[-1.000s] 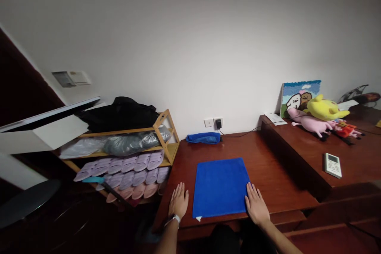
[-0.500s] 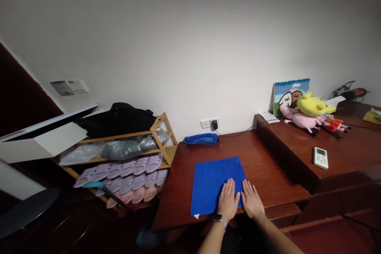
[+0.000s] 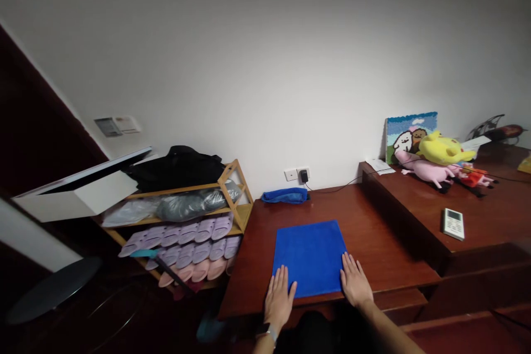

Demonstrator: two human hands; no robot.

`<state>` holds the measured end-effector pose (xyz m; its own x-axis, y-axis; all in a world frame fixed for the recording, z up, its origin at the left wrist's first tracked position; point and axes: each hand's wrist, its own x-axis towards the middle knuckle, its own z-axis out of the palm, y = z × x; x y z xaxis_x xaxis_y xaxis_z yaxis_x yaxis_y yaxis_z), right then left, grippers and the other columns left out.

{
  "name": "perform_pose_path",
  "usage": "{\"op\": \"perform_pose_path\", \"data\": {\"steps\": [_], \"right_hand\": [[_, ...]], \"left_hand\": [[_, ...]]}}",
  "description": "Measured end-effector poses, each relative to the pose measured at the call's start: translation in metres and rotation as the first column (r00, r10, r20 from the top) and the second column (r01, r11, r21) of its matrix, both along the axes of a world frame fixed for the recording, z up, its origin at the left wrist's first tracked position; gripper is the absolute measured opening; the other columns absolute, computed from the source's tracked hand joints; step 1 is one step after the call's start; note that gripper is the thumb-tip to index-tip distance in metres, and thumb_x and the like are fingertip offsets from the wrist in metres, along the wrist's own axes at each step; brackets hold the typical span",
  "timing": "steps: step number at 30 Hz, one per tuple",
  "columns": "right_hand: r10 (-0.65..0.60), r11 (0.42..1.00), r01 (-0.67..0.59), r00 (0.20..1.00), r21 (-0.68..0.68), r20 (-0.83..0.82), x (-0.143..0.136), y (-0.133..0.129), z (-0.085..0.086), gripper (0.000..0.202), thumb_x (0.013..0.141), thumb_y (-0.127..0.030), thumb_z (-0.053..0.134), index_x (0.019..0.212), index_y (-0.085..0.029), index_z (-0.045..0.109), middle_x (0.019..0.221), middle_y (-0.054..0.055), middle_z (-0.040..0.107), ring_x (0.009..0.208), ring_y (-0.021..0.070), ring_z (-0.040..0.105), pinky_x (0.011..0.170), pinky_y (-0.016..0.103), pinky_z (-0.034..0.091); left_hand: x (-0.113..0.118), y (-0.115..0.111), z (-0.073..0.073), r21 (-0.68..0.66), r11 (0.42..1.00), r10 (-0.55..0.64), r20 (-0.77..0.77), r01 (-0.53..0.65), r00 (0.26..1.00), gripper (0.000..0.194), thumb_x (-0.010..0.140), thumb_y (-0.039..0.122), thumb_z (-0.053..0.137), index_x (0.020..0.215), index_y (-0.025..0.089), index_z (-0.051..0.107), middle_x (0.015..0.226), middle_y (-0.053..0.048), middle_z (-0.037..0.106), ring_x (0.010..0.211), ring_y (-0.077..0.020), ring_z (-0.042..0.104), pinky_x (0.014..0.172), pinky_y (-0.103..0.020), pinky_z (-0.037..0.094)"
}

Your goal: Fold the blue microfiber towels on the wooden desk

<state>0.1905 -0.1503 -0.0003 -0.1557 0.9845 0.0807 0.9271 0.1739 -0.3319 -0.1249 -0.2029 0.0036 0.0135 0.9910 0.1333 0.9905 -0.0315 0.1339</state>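
A blue cloth (image 3: 311, 257), spread flat and roughly square, lies near the front edge of the brown wooden desk (image 3: 385, 254). My left hand (image 3: 279, 298) rests flat on its near left corner, fingers stretched out, a watch on the wrist. At the cloth's right edge, toward the near corner, my right hand (image 3: 355, 279) lies flat with its fingers extended, partly on the desk. Neither hand grasps anything. Against the wall at the back of the desk lies a second blue cloth (image 3: 285, 195), folded or rolled up.
A black plug (image 3: 304, 176) sits in the wall socket, its cable running right. On the higher desk section are a white remote (image 3: 453, 223), plush toys (image 3: 443, 149) and a dog picture (image 3: 409, 130). Left stands a wooden rack (image 3: 238, 193) with slippers (image 3: 203, 230) and a black bag (image 3: 178, 168).
My left hand has slid left across the cloth to its near left corner. My right hand stays by the right edge. The view has shifted slightly.
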Motion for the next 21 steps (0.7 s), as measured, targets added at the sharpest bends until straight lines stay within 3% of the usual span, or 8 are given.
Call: {"op": "perform_pose_path", "data": {"steps": [4,11,21], "right_hand": [[-0.002,1.0,0.002,1.0,0.013,-0.011,0.0,0.002,-0.007,0.067,0.103,-0.038,0.022,0.161,-0.009,0.035,0.168,0.01,0.031,0.158,0.0255,0.024,0.13,0.049,0.019],[0.024,1.0,-0.024,1.0,-0.016,0.005,0.003,0.002,-0.006,0.067,0.103,-0.041,0.023,0.162,-0.011,0.034,0.169,0.009,0.03,0.158,0.0258,0.023,0.13,0.05,0.019],[-0.003,0.998,0.003,1.0,0.058,0.005,0.005,-0.022,-0.018,0.067,0.102,-0.04,0.02,0.16,-0.011,0.04,0.168,0.007,0.031,0.157,0.0262,0.025,0.13,0.049,0.021]], "left_hand": [[-0.032,-0.014,-0.004,-0.003,0.999,0.046,0.013,-0.046,0.999,0.069,0.106,0.057,0.025,0.166,0.021,0.024,0.17,-0.008,0.03,0.157,-0.0277,0.028,0.128,-0.052,0.033],[-0.025,-0.018,0.0,0.026,0.997,0.066,0.039,-0.067,0.997,0.071,0.106,0.058,0.025,0.165,0.018,0.029,0.17,-0.009,0.031,0.157,-0.027,0.029,0.13,-0.049,0.03],[-0.038,-0.014,-0.013,0.021,0.999,0.049,0.019,-0.049,0.999,0.071,0.105,0.059,0.026,0.165,0.022,0.029,0.17,-0.006,0.029,0.157,-0.0266,0.029,0.129,-0.049,0.033]]}}
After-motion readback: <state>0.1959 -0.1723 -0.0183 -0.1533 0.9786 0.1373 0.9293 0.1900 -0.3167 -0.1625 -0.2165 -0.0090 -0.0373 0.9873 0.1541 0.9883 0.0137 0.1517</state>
